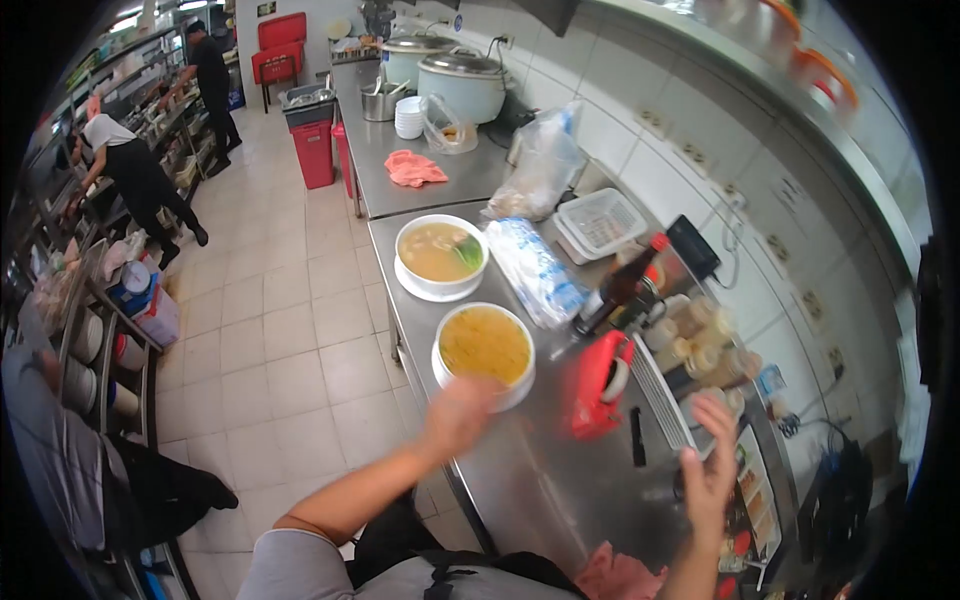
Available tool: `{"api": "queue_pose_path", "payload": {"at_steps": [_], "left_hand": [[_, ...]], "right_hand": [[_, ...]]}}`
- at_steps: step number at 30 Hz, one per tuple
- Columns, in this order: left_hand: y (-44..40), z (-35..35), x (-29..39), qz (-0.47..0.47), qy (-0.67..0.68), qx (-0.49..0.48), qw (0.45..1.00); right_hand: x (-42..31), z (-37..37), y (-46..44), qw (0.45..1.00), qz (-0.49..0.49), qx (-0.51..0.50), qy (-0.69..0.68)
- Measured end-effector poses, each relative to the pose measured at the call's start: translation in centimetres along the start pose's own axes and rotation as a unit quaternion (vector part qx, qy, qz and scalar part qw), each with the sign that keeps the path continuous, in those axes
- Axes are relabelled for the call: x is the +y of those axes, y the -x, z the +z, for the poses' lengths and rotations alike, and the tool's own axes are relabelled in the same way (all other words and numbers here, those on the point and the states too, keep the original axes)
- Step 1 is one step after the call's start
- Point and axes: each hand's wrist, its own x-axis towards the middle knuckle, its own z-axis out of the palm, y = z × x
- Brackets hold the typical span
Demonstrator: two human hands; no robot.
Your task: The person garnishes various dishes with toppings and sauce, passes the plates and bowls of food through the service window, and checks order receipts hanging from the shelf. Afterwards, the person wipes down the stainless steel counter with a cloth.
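Note:
My left hand [462,414] is at the near rim of a white bowl of yellow-orange soup [486,345]. Its fingers are smeared by motion, so I cannot tell whether they touch the bowl. Behind it, on a white plate, stands a second white bowl of pale broth [438,250] with green leaves and light pieces. My right hand [710,465] is raised over the right side of the counter, fingers apart and holding nothing. Nearest to it are a rack of squeeze bottles [690,350] and a black-handled utensil [637,437]. A red tape dispenser [600,385] lies between the hands.
A steel counter [540,480] runs along the tiled wall. On it are a plastic bag pack [535,270], a dark bottle [622,285], a plastic basket [600,222], a pink cloth [414,168] and large cookers [462,85]. Several people [130,165] stand at the left shelves.

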Motion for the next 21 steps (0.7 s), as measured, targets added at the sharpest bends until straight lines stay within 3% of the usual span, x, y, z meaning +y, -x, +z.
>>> {"api": "queue_pose_path", "payload": {"at_steps": [1,2,3,5,7,9,10,13,16,19,21], "left_hand": [[-1.0,-1.8,-4.9,-0.162,0.004,0.056,0.985],[-3.5,-4.1,-8.6,-0.202,-0.067,0.108,0.971],[-4.5,-5.4,-13.9,-0.29,-0.079,0.122,0.946],[-5.8,-7.1,-22.2,-0.336,-0.125,0.122,0.926],[-8.0,-8.2,-24.9,-0.464,0.036,0.064,0.883],[-10.0,-9.0,-27.1,-0.574,0.192,0.003,0.796],[-10.4,-8.9,-28.3,-0.566,0.218,-0.008,0.795],[-11.7,-8.3,-29.3,-0.559,0.298,-0.057,0.771],[-12.2,-8.2,-29.5,-0.521,0.293,-0.063,0.799],[-13.1,-8.5,-28.8,-0.501,0.269,-0.058,0.82],[-15.0,-9.4,-26.4,-0.532,0.253,-0.08,0.804]], "right_hand": [[1.0,3.9,-3.1,0.997,0.008,-0.05,-0.052],[2.3,8.0,-6.0,0.991,0.027,-0.082,-0.101],[3.3,12.2,-8.7,0.958,0.127,-0.12,-0.228],[6.4,20.5,-13.9,0.854,0.266,-0.143,-0.424],[10.3,28.3,-17.8,0.811,0.368,-0.139,-0.433],[11.5,34.1,-20.9,0.799,0.45,-0.102,-0.385],[11.4,35.8,-22.3,0.789,0.491,-0.083,-0.36],[11.7,38.2,-25.0,0.676,0.543,-0.182,-0.463],[12.3,39.7,-25.5,0.69,0.474,-0.231,-0.497],[12.7,40.0,-25.3,0.69,0.47,-0.224,-0.503],[12.1,39.6,-25.4,0.691,0.478,-0.208,-0.501]]}}
